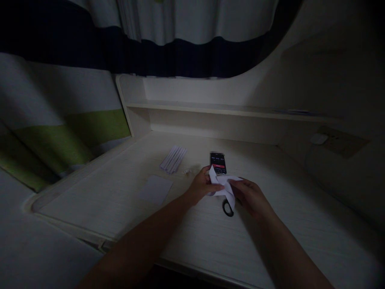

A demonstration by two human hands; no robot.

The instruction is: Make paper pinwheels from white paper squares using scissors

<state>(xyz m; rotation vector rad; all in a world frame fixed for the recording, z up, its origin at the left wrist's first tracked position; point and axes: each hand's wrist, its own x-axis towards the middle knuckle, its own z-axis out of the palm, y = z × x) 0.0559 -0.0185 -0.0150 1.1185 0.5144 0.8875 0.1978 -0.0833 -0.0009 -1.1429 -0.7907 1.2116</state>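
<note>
White paper (224, 186) is held just above the middle of the desk (285, 224), between both hands, nearer the front edge than the back shelf (210, 107). Both forearms come in over the front edge and converge toward the centre. The left hand (201, 186) lies palm inward with its fingers curled, pinching the paper's left part. The right hand (251, 197) is knuckles up, its fingers closed narrowly on the paper's right flap. The piece is folded and creased; its long axis runs diagonally, the upper tip toward the back edge and the lower tip toward the front.

A flat sheet (156, 189) lies left of the left hand. A stack of paper strips (173, 159) lies toward the back left. A phone (218, 163) with a lit screen lies just behind the hands. Black scissors (227, 208) lie under the paper's lower tip; contact with the right hand cannot be told. Small scraps (188, 171) lie beside the strips.
</note>
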